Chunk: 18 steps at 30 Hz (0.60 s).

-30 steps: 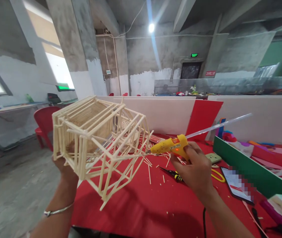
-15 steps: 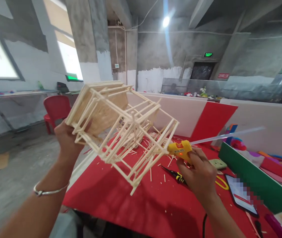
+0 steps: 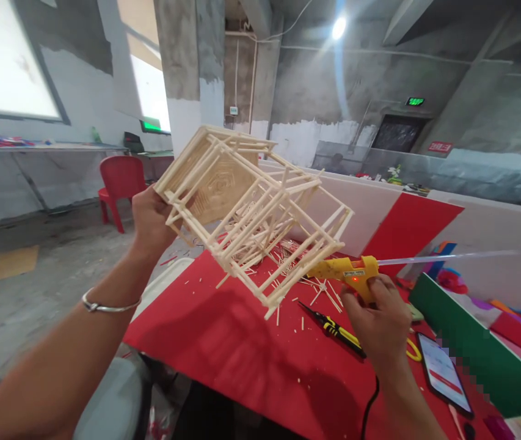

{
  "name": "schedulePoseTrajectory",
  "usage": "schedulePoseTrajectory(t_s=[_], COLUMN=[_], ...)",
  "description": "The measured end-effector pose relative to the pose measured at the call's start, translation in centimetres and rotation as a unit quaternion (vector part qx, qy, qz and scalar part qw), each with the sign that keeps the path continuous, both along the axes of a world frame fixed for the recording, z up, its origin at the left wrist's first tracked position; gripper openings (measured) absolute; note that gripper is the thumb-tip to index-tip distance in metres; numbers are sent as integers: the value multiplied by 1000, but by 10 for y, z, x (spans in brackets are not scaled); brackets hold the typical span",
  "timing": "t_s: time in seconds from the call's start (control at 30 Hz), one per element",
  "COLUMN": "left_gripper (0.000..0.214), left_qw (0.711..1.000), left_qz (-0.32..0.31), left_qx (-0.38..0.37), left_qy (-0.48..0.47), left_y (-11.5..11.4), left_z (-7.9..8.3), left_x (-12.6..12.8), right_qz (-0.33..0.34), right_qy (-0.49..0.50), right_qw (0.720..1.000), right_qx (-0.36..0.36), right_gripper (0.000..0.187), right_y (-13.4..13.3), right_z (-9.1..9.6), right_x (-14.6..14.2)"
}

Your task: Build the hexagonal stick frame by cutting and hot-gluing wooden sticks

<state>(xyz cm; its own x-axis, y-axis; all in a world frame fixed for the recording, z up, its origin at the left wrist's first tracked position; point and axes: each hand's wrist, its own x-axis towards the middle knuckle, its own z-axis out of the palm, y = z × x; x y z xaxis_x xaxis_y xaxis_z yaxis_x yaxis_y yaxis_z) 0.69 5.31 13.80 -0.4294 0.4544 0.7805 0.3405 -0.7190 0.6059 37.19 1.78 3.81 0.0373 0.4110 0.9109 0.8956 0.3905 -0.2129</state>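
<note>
A frame model built of pale wooden sticks (image 3: 247, 205) is held up tilted above the red tabletop (image 3: 223, 342). My left hand (image 3: 153, 220) grips its solid base at the left end, fingers partly hidden behind it. In my right hand (image 3: 382, 315) is a yellow hot glue gun (image 3: 356, 274), with a clear glue stick (image 3: 448, 258) jutting from its back and a small orange light lit. The gun's nozzle lies at or behind the model's right end; whether it touches cannot be made out. Under the model lie loose sticks (image 3: 327, 293).
Yellow-and-black pliers (image 3: 333, 330) lie below the glue gun. A phone (image 3: 444, 371) rests at right beside a green board (image 3: 459, 333). The gun's black cable (image 3: 370, 403) runs off the front edge. White panels (image 3: 356, 211) stand behind. A red chair (image 3: 121, 183) is at left.
The camera view has turned left, shifting the scene rightward. The model is tilted somewhat differently, and more of the glue gun's nozzle and the pliers shows. Both hands keep their holds.
</note>
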Motion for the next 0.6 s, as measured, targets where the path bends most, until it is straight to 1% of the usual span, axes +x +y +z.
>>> schedulePoseTrajectory(t_s=[0.17, 0.4, 0.6], left_gripper=[19, 20, 22], left_qw=[1000, 999, 999], left_qz=[-15, -37, -42], left_qx=[9, 10, 10], left_qy=[8, 25, 32], left_y=[0, 5, 9], left_z=[3, 1, 2], left_x=[7, 4, 4], right_qz=[4, -8, -12], right_qy=[-19, -50, -55], right_qw=[1000, 999, 998], right_qx=[1, 5, 8], right_gripper=[13, 6, 5], right_y=[0, -3, -3], right_z=[3, 4, 4], right_x=[-1, -3, -1])
